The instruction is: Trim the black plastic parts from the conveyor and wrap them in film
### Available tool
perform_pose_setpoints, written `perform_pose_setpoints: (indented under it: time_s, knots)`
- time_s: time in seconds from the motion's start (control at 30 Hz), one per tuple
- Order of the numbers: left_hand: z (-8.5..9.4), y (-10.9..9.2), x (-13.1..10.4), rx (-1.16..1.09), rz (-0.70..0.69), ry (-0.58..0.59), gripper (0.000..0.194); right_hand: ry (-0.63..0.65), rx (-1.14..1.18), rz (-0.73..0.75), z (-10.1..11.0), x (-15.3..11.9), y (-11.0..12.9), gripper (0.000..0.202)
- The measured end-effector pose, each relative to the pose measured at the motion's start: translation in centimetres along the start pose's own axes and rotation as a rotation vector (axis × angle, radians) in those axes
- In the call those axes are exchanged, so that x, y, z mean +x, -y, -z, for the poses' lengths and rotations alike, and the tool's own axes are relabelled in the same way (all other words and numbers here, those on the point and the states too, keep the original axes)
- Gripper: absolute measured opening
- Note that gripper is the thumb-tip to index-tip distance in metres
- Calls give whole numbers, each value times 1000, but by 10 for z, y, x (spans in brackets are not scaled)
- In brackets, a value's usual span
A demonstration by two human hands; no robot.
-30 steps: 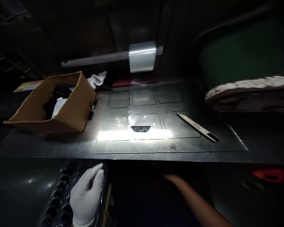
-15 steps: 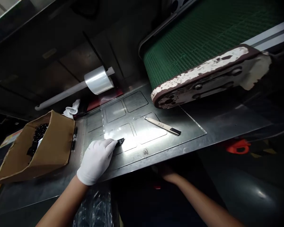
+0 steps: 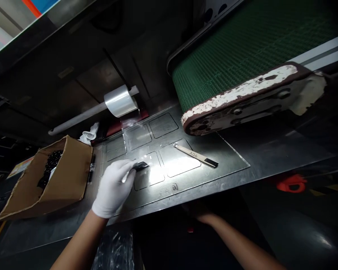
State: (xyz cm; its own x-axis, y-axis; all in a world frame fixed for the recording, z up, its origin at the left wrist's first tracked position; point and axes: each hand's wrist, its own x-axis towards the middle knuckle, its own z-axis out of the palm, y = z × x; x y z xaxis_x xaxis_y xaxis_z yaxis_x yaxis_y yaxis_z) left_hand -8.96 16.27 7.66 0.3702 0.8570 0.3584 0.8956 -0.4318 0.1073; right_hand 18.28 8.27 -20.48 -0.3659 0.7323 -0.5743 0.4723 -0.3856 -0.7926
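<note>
My left hand, in a white glove, pinches a small flat black piece between thumb and fingers. It holds the piece over the clear plate, close to one of the rounded rectangles drawn in black lines. A slim pale utility knife marked A06 lies on the plate, to the right of this hand. My right hand is below the table's front edge in deep shadow, and its fingers are hidden.
A cardboard box with small black parts stands at the left, with dark pens beside it. Behind the plate a roll of clear film hangs on a rod. A green conveyor belt juts in at upper right.
My left hand has turned, and the black piece now shows a broader face from between its fingertips. The right hand stays below the table edge. The whole view has shifted slightly.
</note>
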Motion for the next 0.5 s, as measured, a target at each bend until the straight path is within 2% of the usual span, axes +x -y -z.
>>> perform_pose_setpoints:
  time_s: [0.1, 0.23, 0.37, 0.5]
  knots:
    - [-13, -11, 13, 87, -76, 167, 37, -6, -14, 6, 0, -1, 3, 29]
    - [-22, -10, 21, 192, -103, 222, 50, 5, -37, 12, 0, -2, 2, 28]
    - [-17, -14, 7, 194, -130, 221, 44, 4, -43, 9, 0, -2, -5, 30]
    - [-8, -31, -18, 148, -141, 195, 40, 29, -60, 24, -1, -6, -6, 31]
